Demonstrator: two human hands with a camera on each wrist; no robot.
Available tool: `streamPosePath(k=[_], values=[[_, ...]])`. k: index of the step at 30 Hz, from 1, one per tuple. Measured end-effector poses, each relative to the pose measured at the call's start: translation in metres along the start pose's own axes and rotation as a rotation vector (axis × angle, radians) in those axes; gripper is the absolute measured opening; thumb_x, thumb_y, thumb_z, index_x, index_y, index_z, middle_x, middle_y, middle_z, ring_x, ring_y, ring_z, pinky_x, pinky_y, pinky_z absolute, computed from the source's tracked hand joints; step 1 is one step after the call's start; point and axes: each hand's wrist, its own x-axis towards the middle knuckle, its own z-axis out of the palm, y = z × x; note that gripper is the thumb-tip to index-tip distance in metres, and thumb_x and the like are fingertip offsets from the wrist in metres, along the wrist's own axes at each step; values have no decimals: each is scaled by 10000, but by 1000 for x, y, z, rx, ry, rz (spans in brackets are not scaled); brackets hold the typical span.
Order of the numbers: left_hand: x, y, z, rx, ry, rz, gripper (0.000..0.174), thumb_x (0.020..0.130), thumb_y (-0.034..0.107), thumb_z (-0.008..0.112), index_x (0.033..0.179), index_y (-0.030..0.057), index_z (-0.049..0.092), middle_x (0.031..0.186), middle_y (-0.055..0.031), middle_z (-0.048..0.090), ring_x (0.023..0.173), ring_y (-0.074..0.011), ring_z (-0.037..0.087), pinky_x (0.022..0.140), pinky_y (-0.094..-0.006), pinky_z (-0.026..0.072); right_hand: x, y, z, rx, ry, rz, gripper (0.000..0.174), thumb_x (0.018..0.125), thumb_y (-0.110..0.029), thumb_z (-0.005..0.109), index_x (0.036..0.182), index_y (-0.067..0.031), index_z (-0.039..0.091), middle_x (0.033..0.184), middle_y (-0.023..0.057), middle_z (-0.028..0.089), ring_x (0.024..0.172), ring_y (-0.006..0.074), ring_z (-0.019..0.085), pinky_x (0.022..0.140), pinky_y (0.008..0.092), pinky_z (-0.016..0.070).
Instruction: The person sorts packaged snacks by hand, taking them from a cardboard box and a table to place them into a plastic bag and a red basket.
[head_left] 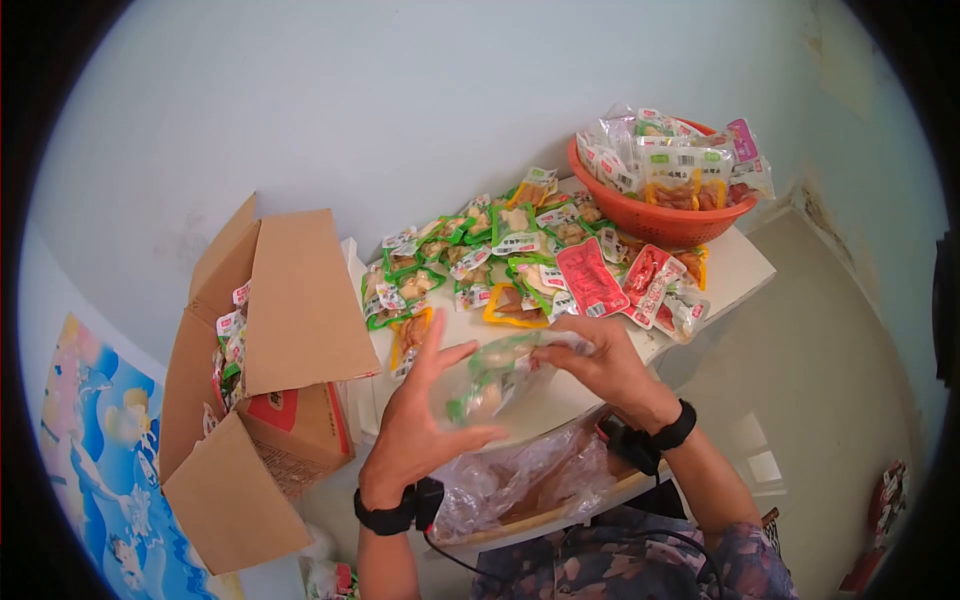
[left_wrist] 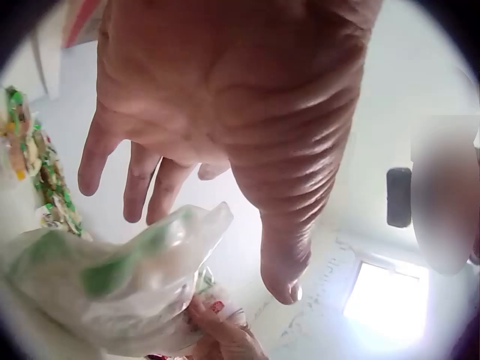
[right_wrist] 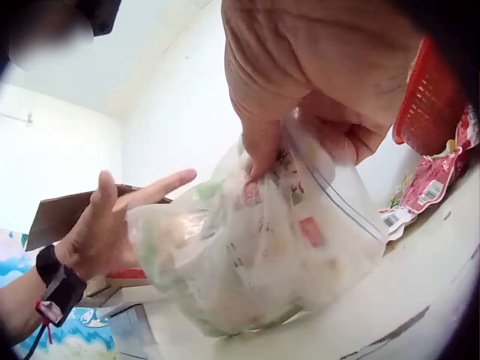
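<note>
A clear zip bag [head_left: 495,385] with green-and-white snack packets inside hangs over the front of the white table. My right hand [head_left: 608,372] pinches its top edge; in the right wrist view the thumb presses into the plastic near the zip strip [right_wrist: 337,196]. My left hand [head_left: 412,415] is spread beside the bag's other end, fingers straight and thumb apart. The left wrist view shows that palm [left_wrist: 225,97] facing the bag [left_wrist: 112,277], with nothing held.
Snack packets [head_left: 515,228] lie heaped along the table [head_left: 735,270]. An orange basket [head_left: 660,222] of filled bags stands at back right. An opened cardboard box [head_left: 310,300] holding packets is at left. Below the table edge, an open drawer [head_left: 520,485] contains clear plastic bags.
</note>
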Motion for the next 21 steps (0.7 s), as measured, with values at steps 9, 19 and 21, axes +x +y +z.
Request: streamPosePath(k=[9, 19, 21], values=[[-38, -73, 40, -366, 168, -88, 1136, 763, 155, 918, 1640, 68, 201, 1466, -178, 561, 1321, -229, 558, 1098, -376, 467, -10, -3, 18, 394, -55, 236, 224, 975, -178, 744, 1146, -33, 736, 954, -22, 722, 881, 48, 617, 793, 245, 505], [-35, -68, 46, -423, 63, -118, 674, 792, 134, 902, 1362, 23, 560, 1196, -48, 678, 1067, -138, 627, 950, -312, 514, -11, 1, 41, 393, 62, 164, 205, 975, -63, 704, 1176, -24, 692, 1027, -5, 684, 974, 77, 608, 849, 251, 495], [-34, -67, 50, -480, 145, -115, 673, 789, 132, 902, 1360, 28, 562, 1215, -46, 665, 1083, -139, 621, 956, -313, 510, -5, 6, 44, 151, 114, -63, 215, 957, -26, 707, 1172, -22, 693, 1027, 16, 674, 1005, 106, 603, 865, 270, 496]])
